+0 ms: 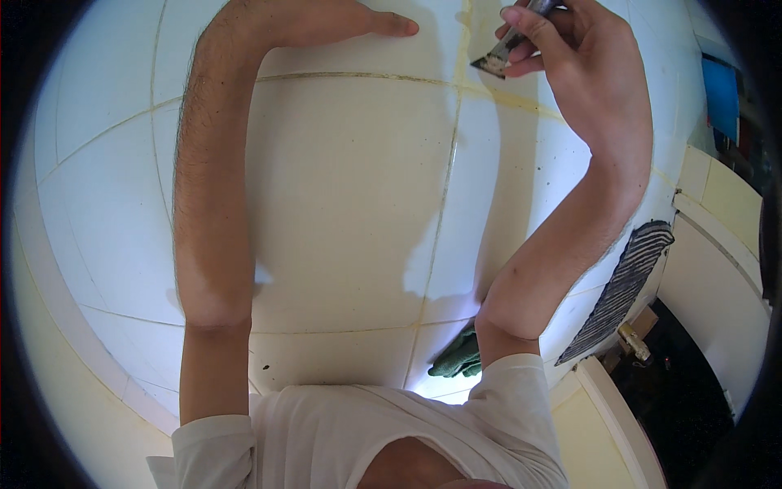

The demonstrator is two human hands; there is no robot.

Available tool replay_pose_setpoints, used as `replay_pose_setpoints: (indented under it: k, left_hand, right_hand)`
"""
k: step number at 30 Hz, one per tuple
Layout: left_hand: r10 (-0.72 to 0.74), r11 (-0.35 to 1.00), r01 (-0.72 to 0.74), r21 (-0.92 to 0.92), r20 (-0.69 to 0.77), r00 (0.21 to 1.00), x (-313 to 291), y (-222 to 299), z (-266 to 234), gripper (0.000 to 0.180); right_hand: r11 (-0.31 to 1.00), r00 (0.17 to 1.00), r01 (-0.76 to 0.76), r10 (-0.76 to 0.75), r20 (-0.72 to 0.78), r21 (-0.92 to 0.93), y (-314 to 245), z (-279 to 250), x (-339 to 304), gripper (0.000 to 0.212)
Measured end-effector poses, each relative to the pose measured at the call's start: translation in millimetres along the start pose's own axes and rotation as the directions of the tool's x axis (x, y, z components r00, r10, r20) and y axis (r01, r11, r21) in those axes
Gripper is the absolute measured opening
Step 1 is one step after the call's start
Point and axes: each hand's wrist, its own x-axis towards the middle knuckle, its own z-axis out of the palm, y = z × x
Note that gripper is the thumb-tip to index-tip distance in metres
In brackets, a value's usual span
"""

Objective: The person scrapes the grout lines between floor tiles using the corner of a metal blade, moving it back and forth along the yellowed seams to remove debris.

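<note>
My right hand [570,41] is at the upper right, its fingers closed round a small scraper [511,41]. The scraper has a dark handle and a flat, flared metal blade that points down and left. Its blade is close to a yellowish grout line between white tiles [350,204]; whether it touches the surface I cannot tell. At the top edge, my left hand [326,23] rests on or just over the tiles with the thumb stretched out to the right. The rest of its fingers are cut off by the frame, and nothing shows in it.
A black-and-grey striped cloth or mat [623,285] lies along the right edge of the tiles. Dark green fabric [459,354] is bunched beside my right elbow. Beyond the edge are a brass-coloured fitting [634,342] over a dark opening and a blue object [721,98].
</note>
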Motion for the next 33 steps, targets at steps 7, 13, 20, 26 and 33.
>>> replay_pose_setpoints:
  k: [7,13,20,26,33]
  left_hand:
    - [0.020,1.000,-0.020,-0.002,-0.020,1.000,0.6,-4.9,2.9,0.120]
    - [0.040,0.999,-0.041,-0.010,-0.029,0.999,2.6,-6.7,7.0,0.120]
    - [0.021,1.000,-0.020,0.014,-0.021,1.000,0.7,-5.4,2.3,0.120]
    - [0.005,1.000,-0.005,0.010,-0.018,1.000,1.7,-3.4,4.6,0.120]
    - [0.021,1.000,-0.021,-0.023,-0.001,1.000,-1.2,-1.9,-1.8,0.120]
  right_hand:
    - [0.974,0.973,-0.226,0.225,0.047,0.001,-17.8,-3.4,10.7,0.013]
    - [0.999,1.000,0.001,0.001,0.031,-0.043,-5.9,-1.3,-1.8,0.010]
    - [0.999,0.999,-0.023,0.022,0.042,0.039,2.3,-1.6,1.2,0.009]
    - [0.982,0.982,-0.118,0.093,0.163,0.147,14.4,-10.4,8.2,0.011]
    - [0.998,0.998,-0.020,0.017,0.059,0.053,1.7,-0.1,1.2,0.013]
